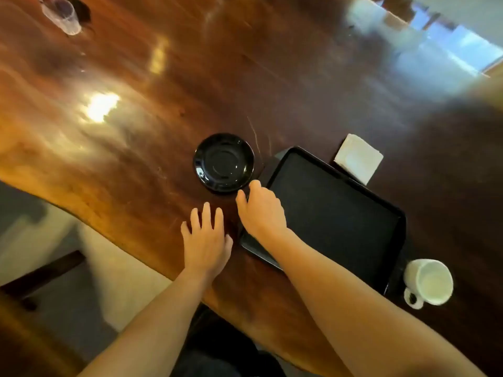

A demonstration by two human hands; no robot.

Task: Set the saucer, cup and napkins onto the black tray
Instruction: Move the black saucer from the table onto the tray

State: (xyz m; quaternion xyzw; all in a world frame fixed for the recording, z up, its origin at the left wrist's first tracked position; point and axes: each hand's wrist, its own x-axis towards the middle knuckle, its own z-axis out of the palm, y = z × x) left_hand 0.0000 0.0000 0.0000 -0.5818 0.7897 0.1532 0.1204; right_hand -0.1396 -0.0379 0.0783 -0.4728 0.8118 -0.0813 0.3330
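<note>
Two bare forearms, entering from the bottom edge and reaching forward over the near edge of the table [163, 110].

Left hand [206, 242] — palm down, fingers spread and apart, flat on or just above the wood near the table's edge; holds nothing.

Right hand [260, 210] — fingers curled loosely downward, thumb and forefinger apart, over the near-left corner of the tray and just beside the saucer's near rim. Whether the fingertips touch the saucer cannot be told; nothing is clamped in the grip.

Saucer [223, 162] — black, glossy, round, upright on the bare wood, just left of the tray and not on it.

Tray [334, 210] — black, rectangular, raised rim, lying at an angle on the table; its surface carries none of the items.

Napkins [358, 158] — white, square, folded, lying on the wood just beyond the tray's far edge, one corner close against the rim.

Cup [428, 282] — white, with a handle, standing on the table just off the tray's near-right corner; inside looks empty.

Plastic cup [64, 17] — clear, at the far left of the table, well apart from everything else.

Table — dark reddish wood, polished, with bright reflections.
</note>
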